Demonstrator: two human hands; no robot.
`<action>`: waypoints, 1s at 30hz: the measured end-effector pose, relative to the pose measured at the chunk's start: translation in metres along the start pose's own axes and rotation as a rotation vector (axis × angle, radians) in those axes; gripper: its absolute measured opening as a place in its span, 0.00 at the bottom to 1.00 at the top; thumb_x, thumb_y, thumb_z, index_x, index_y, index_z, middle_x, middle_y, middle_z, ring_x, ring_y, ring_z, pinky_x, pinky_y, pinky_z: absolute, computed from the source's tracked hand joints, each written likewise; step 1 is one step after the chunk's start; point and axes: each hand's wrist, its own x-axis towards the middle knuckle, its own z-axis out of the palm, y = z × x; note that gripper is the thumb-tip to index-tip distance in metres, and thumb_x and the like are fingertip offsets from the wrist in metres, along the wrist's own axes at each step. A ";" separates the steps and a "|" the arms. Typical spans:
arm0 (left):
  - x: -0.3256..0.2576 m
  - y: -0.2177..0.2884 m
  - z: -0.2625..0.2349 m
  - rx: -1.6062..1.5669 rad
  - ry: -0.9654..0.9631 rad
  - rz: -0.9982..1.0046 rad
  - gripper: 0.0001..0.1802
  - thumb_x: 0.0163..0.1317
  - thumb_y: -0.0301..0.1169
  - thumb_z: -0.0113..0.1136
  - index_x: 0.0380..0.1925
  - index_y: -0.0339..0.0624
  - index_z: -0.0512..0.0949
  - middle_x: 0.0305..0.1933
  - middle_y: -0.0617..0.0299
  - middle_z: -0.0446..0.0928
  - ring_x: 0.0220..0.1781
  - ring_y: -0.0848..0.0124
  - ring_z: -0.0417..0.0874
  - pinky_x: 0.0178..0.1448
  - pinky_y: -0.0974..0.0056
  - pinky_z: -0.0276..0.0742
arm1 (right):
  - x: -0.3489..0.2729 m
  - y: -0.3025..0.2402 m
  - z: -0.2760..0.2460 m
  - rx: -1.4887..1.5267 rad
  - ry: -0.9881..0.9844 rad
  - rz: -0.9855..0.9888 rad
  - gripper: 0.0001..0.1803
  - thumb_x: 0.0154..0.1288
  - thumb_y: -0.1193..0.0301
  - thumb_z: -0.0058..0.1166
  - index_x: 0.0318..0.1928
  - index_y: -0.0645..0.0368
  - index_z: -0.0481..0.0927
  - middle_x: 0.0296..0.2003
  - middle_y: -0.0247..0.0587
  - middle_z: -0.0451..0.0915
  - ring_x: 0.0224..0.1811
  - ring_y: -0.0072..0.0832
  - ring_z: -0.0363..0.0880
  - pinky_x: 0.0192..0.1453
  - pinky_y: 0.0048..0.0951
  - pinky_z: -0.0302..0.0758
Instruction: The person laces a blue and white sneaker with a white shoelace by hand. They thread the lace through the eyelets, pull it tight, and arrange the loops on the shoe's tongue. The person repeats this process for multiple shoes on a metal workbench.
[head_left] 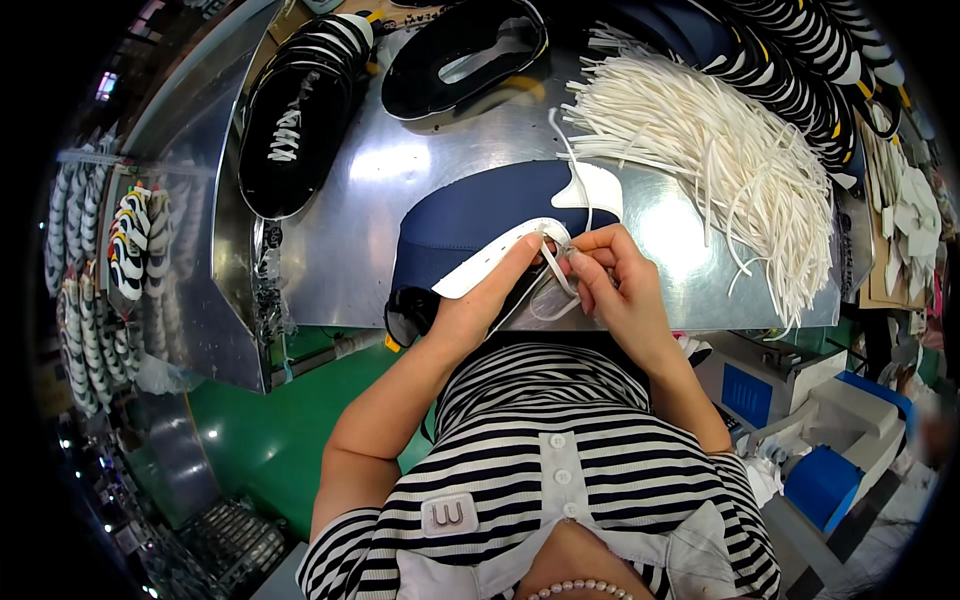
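A navy shoe upper (465,212) lies on its side at the near edge of the metal table. Its white eyelet strip (485,262) is gripped by my left hand (478,308), thumb on top near the strip's end. A white shoelace (577,178) runs across the upper's white end patch and loops down around my fingers. At the eyelet strip's end, my right hand (625,290) pinches the lace between thumb and fingers. Both hands nearly meet there. Just which eyelet the lace passes through is hidden by the fingers.
A large heap of white shoelaces (710,165) covers the table's right side. Stacked black uppers (285,150) stand at left, one dark upper (425,85) lies at the back, and more striped stacks (800,90) fill the back right. A white-and-blue machine (825,480) stands at lower right.
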 end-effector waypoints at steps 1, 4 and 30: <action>-0.001 0.001 0.001 -0.007 -0.002 0.002 0.13 0.69 0.33 0.61 0.47 0.35 0.82 0.47 0.59 0.84 0.48 0.72 0.84 0.57 0.68 0.78 | 0.000 0.000 -0.001 -0.005 0.002 0.003 0.05 0.75 0.75 0.50 0.44 0.64 0.72 0.31 0.34 0.81 0.23 0.12 0.68 0.26 0.15 0.65; -0.004 -0.001 0.003 0.086 0.014 -0.008 0.13 0.70 0.33 0.61 0.47 0.36 0.83 0.47 0.60 0.84 0.48 0.73 0.83 0.55 0.68 0.78 | 0.002 0.001 -0.003 -0.070 0.009 -0.006 0.05 0.74 0.75 0.51 0.44 0.64 0.72 0.29 0.33 0.81 0.22 0.12 0.68 0.26 0.16 0.66; 0.023 0.023 -0.032 0.461 -0.180 0.031 0.22 0.68 0.43 0.61 0.46 0.32 0.81 0.41 0.54 0.85 0.42 0.63 0.85 0.50 0.62 0.78 | 0.065 0.023 -0.028 -0.056 0.197 0.069 0.23 0.53 0.65 0.74 0.46 0.60 0.79 0.32 0.31 0.81 0.32 0.17 0.75 0.37 0.21 0.73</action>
